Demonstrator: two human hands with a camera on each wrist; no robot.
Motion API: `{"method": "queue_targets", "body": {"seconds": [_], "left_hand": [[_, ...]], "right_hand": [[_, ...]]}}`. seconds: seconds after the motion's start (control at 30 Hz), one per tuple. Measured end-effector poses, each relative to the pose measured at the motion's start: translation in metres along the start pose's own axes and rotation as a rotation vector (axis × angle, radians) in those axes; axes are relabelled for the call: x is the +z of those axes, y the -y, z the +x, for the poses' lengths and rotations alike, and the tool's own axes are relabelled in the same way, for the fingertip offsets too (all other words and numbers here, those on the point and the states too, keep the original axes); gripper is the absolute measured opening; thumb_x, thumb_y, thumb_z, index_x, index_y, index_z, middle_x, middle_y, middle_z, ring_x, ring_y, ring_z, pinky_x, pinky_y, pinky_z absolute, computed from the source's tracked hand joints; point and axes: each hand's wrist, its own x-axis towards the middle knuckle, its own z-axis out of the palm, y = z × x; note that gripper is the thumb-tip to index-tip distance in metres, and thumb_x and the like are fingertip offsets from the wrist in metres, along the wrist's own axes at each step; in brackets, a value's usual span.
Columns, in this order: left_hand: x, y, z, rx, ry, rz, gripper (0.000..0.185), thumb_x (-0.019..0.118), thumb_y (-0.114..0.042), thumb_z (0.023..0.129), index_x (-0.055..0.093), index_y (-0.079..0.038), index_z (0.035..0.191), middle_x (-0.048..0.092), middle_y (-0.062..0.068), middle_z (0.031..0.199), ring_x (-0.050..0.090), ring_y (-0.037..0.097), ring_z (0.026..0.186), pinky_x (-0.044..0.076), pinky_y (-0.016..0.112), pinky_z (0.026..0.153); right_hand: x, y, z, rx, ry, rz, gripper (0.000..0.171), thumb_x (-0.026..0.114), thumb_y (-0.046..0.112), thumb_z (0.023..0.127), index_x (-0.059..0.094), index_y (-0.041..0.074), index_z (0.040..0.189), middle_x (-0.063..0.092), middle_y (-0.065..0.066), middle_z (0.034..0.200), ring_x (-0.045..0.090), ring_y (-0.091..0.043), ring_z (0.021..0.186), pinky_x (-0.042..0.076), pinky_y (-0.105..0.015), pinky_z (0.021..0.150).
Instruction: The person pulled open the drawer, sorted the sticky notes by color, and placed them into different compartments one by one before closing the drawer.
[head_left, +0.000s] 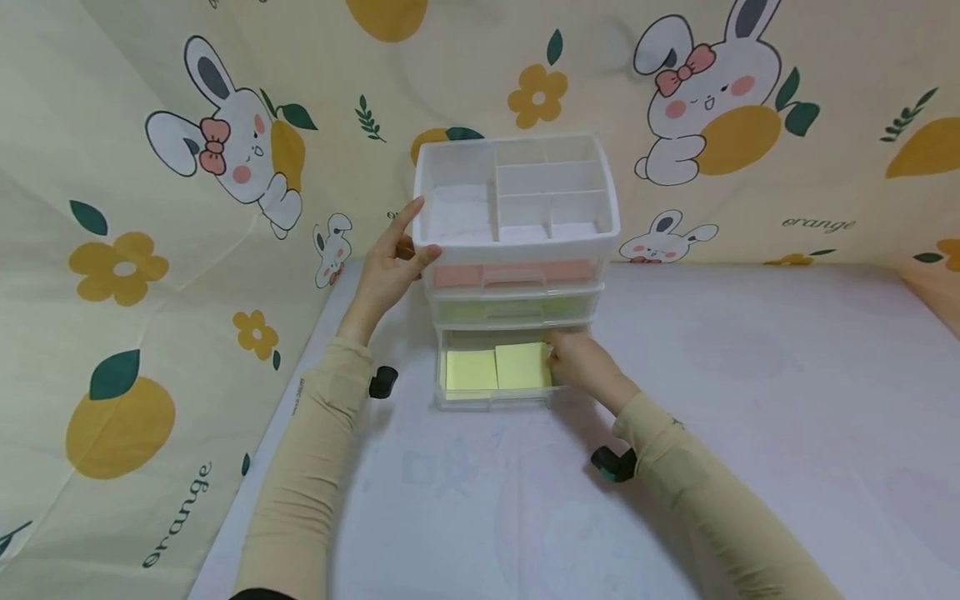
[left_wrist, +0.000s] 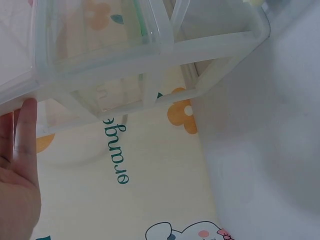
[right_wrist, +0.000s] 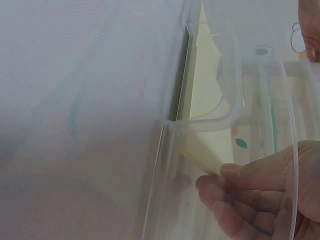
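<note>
A white plastic drawer organizer [head_left: 517,246] stands at the back of the table, its clear bottom drawer [head_left: 517,404] pulled out. Two yellow sticky note pads lie side by side in that drawer: a left pad [head_left: 471,371] and a right pad [head_left: 522,367]. My right hand [head_left: 588,362] reaches inside; in the right wrist view its thumb and forefinger pinch the edge of the right pad [right_wrist: 212,145]. With thumb at the front and fingers along the side, my left hand [head_left: 386,279] grips the organizer's upper left corner. The left wrist view shows this hand [left_wrist: 22,170] against the frame.
The organizer's top tray [head_left: 457,208] has several compartments. Under it, a pink-tinted drawer [head_left: 517,273] and a green-tinted drawer [head_left: 517,311] are closed. A rabbit-and-orange patterned cloth [head_left: 450,75] hangs behind and on the left. A whitish cloth [head_left: 465,500] covers the table.
</note>
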Motion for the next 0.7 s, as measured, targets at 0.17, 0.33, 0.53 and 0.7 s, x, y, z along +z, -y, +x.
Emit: {"method": "queue_targets", "body": {"seconds": [0.17,0.33,0.53,0.7], "left_hand": [[-0.002,-0.018,-0.009,0.000,0.005,0.010,0.066,0.060,-0.039,0.086,0.030,-0.033,0.145,0.047,-0.001,0.082,0.053,0.013,0.076,0.051,0.023,0.069],[-0.003,-0.025,-0.012,0.001,0.000,0.016,0.065,0.060,-0.035,0.088,0.030,-0.031,0.145,0.047,-0.001,0.081,0.052,0.011,0.075,0.051,0.021,0.069],[-0.001,-0.012,-0.006,0.006,0.000,0.011,0.067,0.061,-0.039,0.085,0.030,-0.034,0.145,0.048,-0.001,0.081,0.053,0.012,0.074,0.051,0.022,0.068],[0.001,0.006,0.002,-0.004,-0.006,0.016,0.068,0.062,-0.043,0.083,0.029,-0.045,0.142,0.050,0.001,0.084,0.054,0.015,0.077,0.052,0.024,0.068]], "right_hand": [[0.001,0.003,0.001,0.011,0.032,-0.001,0.023,0.052,-0.003,0.083,0.061,-0.005,0.103,0.035,0.004,0.052,0.030,-0.009,0.048,0.027,-0.022,0.048],[0.000,0.003,0.000,0.014,0.035,0.006,0.027,0.050,-0.003,0.083,0.062,-0.004,0.107,0.029,0.005,0.052,0.026,-0.008,0.047,0.023,-0.021,0.047],[-0.001,0.001,0.000,0.050,0.036,0.090,0.035,0.054,0.002,0.085,0.059,-0.003,0.120,0.060,-0.007,0.068,0.050,-0.013,0.058,0.043,-0.026,0.056],[-0.004,0.002,-0.003,0.059,0.047,0.174,0.030,0.058,0.014,0.090,0.060,0.001,0.118,0.069,-0.013,0.093,0.063,-0.020,0.079,0.052,-0.031,0.066]]}}
